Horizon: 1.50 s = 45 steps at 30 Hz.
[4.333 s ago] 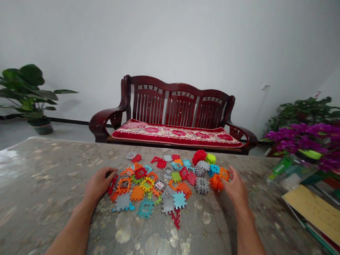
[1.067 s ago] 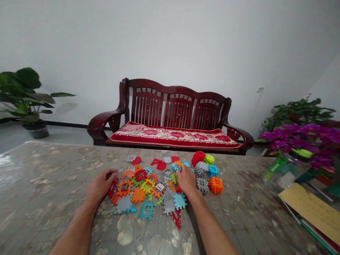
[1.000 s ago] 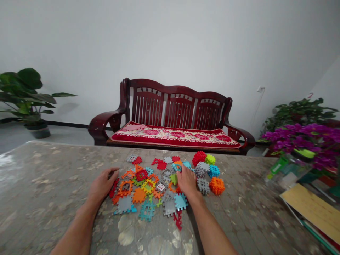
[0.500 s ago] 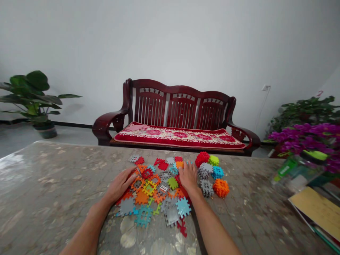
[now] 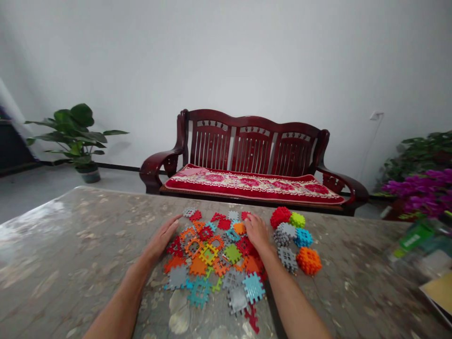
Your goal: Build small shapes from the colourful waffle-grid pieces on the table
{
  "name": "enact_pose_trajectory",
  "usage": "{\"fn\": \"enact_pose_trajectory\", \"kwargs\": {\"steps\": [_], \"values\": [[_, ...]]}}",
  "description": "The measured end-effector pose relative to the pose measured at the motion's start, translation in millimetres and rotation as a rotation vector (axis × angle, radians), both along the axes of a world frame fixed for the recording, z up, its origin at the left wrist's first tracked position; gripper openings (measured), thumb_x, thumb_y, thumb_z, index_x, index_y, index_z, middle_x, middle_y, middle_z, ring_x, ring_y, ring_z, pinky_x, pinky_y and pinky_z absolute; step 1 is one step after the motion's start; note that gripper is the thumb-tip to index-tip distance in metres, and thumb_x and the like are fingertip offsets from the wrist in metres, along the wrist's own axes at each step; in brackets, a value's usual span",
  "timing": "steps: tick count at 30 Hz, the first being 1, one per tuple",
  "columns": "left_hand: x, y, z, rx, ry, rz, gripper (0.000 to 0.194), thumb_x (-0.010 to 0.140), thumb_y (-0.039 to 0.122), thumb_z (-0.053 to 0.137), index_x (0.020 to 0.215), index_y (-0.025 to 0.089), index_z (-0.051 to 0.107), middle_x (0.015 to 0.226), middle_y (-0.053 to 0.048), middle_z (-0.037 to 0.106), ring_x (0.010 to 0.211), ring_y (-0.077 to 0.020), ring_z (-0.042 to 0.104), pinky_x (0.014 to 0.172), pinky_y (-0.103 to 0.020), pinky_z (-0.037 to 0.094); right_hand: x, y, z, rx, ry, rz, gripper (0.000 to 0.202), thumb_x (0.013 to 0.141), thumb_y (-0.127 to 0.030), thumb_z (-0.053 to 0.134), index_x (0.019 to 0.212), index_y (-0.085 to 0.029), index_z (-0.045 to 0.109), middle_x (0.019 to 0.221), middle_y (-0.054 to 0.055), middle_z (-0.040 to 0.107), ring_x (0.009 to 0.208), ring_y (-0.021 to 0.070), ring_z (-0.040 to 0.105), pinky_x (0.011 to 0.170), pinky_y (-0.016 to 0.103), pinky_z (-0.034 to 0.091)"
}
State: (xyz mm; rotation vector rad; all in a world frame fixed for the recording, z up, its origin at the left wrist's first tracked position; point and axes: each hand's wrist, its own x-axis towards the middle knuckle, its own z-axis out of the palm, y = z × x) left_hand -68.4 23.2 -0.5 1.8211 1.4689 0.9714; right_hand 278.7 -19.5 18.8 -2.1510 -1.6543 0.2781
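Many flat interlocking plastic pieces lie spread on the table, among them a green piece [image 5: 233,254], a teal frame piece [image 5: 200,291] and a light blue piece [image 5: 253,287]. My left hand [image 5: 163,239] rests at the left edge of the spread, fingers stretched out, holding nothing. At the upper right of the spread lies my right hand [image 5: 257,231], palm down with fingers apart, beside an orange piece [image 5: 239,228]. Right of it stand assembled cubes: red [image 5: 280,217], lime [image 5: 297,219], blue [image 5: 303,237], orange [image 5: 309,260] and grey [image 5: 287,259].
The patterned table [image 5: 88,263] reaches far left and right. Behind it stands a dark red wooden bench [image 5: 251,146] with a floral cover. Potted plants [image 5: 77,136] stand at the left and right. Purple flowers [image 5: 423,188], blurred containers and a yellowish booklet [image 5: 439,292] are at the right.
The view has turned slightly left, so everything sits further right. My left hand has moved outward from the pieces to their left edge. My right hand remains by the upper right pieces.
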Motion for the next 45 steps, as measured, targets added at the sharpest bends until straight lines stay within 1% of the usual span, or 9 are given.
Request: {"fn": "enact_pose_trajectory", "kwargs": {"steps": [4,8,12,19,25,31,35,40,45], "values": [[4,36,-6.8,0.004,0.166,-0.025,0.074,0.089,0.061,0.032,0.139,0.012,0.055,0.149,-0.014,0.053,0.14,-0.0277,0.045,0.118,-0.043,0.031,3,18,-6.0,-0.032,-0.014,0.019,0.047,0.099,-0.037,0.036,0.14,-0.022,0.054,0.154,0.012,0.044,0.143,0.0286,0.037,0.116,0.05,0.025],[9,67,-11.4,0.017,0.347,-0.065,0.053,0.091,0.047,0.039,0.13,0.022,0.064,0.149,-0.008,0.054,0.144,-0.0284,0.039,0.119,-0.047,0.028,0,19,-13.2,-0.045,-0.013,0.106,0.044,0.099,-0.036,0.037,0.138,-0.024,0.055,0.154,0.01,0.044,0.143,0.0271,0.038,0.117,0.049,0.025],[19,78,-15.8,0.064,0.452,-0.186,0.037,0.088,0.037,0.047,0.115,0.031,0.072,0.142,-0.002,0.061,0.139,-0.026,0.044,0.118,-0.048,0.027,-3,12,-17.2,-0.042,0.019,0.185,0.045,0.099,-0.036,0.037,0.137,-0.022,0.057,0.153,0.01,0.046,0.142,0.0249,0.04,0.118,0.044,0.026],[47,46,-0.6,0.029,0.333,-0.284,0.054,0.09,0.056,0.038,0.121,0.025,0.071,0.137,-0.003,0.064,0.134,-0.0249,0.052,0.115,-0.038,0.035,5,2,-16.8,-0.004,0.153,0.282,0.046,0.1,-0.032,0.029,0.127,-0.02,0.065,0.135,0.007,0.064,0.13,0.0178,0.054,0.113,0.034,0.036],[30,22,16.9,-0.051,0.189,-0.179,0.065,0.089,0.063,0.034,0.125,0.021,0.069,0.137,-0.007,0.064,0.128,-0.0254,0.059,0.111,-0.036,0.041,11,-16,-5.9,0.075,0.226,0.253,0.048,0.099,-0.035,0.029,0.119,-0.016,0.069,0.125,0.011,0.07,0.118,0.0205,0.062,0.106,0.033,0.043],[-7,-5,-11.3,-0.008,0.316,0.122,0.058,0.084,0.047,0.043,0.121,0.009,0.068,0.13,-0.016,0.067,0.122,-0.0277,0.061,0.11,-0.039,0.041,16,-46,-0.7,0.159,0.246,0.197,0.042,0.088,-0.024,0.042,0.12,-0.016,0.067,0.124,0.01,0.069,0.119,0.0214,0.061,0.107,0.033,0.042],[-16,-26,-30.8,0.099,0.389,0.174,0.049,0.086,0.045,0.045,0.118,0.017,0.071,0.132,-0.011,0.067,0.126,-0.026,0.058,0.113,-0.039,0.038,13,-68,-1.8,0.205,0.177,0.122,0.036,0.088,-0.026,0.045,0.112,-0.019,0.07,0.113,0.01,0.071,0.11,0.0239,0.063,0.1,0.034,0.046],[-14,-30,-30.2,0.087,0.4,0.2,0.045,0.089,0.042,0.043,0.117,0.02,0.071,0.129,-0.008,0.069,0.12,-0.0239,0.062,0.109,-0.036,0.042,-1,-85,-6.3,0.136,0.088,0.082,0.032,0.088,-0.037,0.056,0.112,-0.022,0.07,0.109,0.008,0.068,0.1,0.0236,0.064,0.088,0.033,0.048],[-16,-23,-24.2,0.046,0.399,0.233,0.043,0.09,0.04,0.041,0.114,0.023,0.072,0.122,-0.005,0.073,0.113,-0.0228,0.065,0.1,-0.031,0.047,-10,-86,-10.8,0.164,0.129,0.098,0.02,0.085,-0.027,0.059,0.1,-0.025,0.072,0.095,0.003,0.068,0.086,0.0189,0.065,0.078,0.029,0.047]]}}
